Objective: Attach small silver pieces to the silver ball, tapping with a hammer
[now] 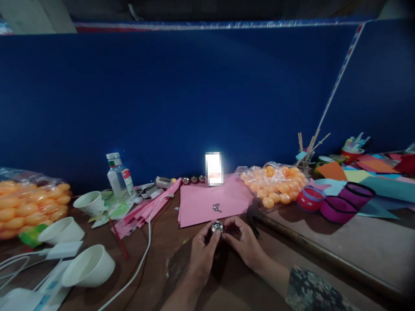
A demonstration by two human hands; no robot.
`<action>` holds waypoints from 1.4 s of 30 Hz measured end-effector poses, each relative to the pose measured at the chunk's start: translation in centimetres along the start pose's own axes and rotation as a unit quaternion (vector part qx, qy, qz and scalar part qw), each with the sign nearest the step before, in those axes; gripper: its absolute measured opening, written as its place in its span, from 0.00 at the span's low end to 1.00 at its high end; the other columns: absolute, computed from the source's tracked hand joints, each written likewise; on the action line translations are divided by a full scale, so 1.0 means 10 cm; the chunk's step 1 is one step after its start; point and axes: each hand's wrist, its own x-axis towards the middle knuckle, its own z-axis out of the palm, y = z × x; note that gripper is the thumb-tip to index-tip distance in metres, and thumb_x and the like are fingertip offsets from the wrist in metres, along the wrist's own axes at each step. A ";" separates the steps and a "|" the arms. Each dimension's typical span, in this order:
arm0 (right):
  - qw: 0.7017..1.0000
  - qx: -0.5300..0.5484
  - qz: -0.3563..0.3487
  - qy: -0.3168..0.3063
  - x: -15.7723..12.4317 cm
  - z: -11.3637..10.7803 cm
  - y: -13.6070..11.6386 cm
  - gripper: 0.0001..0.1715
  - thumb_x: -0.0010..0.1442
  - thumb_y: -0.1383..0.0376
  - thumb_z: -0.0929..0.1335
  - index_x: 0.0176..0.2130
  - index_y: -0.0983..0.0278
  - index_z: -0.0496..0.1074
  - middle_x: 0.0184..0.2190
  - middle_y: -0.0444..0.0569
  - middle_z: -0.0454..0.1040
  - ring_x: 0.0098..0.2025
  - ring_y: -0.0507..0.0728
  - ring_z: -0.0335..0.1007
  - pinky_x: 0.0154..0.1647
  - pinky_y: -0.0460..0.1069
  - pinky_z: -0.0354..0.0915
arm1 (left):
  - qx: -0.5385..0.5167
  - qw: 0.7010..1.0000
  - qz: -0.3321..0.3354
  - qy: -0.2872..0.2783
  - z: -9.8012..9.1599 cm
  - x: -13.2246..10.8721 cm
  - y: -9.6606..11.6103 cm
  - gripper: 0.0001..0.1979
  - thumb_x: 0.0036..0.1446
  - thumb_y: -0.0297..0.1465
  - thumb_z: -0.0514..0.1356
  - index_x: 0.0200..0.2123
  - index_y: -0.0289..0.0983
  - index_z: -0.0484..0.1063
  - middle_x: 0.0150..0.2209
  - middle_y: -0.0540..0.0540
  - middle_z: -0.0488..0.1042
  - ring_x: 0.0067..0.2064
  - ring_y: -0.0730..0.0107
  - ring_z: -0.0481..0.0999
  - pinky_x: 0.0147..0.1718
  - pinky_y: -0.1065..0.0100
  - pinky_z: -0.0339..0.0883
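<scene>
L hand [201,252], R hand [244,244] pinch shiny ball [217,226], underside hidden

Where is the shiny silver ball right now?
Head view, low centre: the silver ball is pinched between the left hand and right hand, just in front of the pink paper.

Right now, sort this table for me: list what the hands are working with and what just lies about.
In hand: shiny ball, held by left hand and right hand; small metal bits on pink paper just behind.
Lying about: water bottle, white cup, bag of orange balls, white cable.
</scene>
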 end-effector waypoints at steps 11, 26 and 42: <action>1.000 -0.010 0.003 -0.025 0.01 0.01 0.02 0.20 0.51 0.65 0.68 0.45 0.63 0.65 0.40 0.50 0.71 0.40 0.56 0.69 0.42 0.50 0.66 | 0.024 0.999 0.014 0.024 0.04 0.01 0.00 0.22 0.48 0.38 0.59 0.47 0.36 0.69 0.43 0.42 0.74 0.47 0.60 0.71 0.48 0.62 0.62; 0.999 -0.009 -0.010 -0.042 0.00 0.03 0.00 0.19 0.52 0.63 0.68 0.44 0.63 0.65 0.40 0.51 0.71 0.41 0.57 0.68 0.41 0.51 0.65 | 0.060 0.998 0.025 -0.021 -0.01 0.01 0.00 0.20 0.51 0.36 0.57 0.47 0.35 0.68 0.44 0.43 0.73 0.47 0.60 0.70 0.48 0.62 0.62; 0.999 -0.020 -0.021 -0.042 -0.01 0.02 0.00 0.21 0.52 0.61 0.68 0.45 0.63 0.65 0.42 0.52 0.70 0.43 0.58 0.67 0.44 0.51 0.64 | 0.065 0.997 0.029 -0.003 0.02 -0.01 0.07 0.21 0.48 0.37 0.59 0.46 0.35 0.70 0.43 0.42 0.74 0.47 0.58 0.70 0.47 0.61 0.62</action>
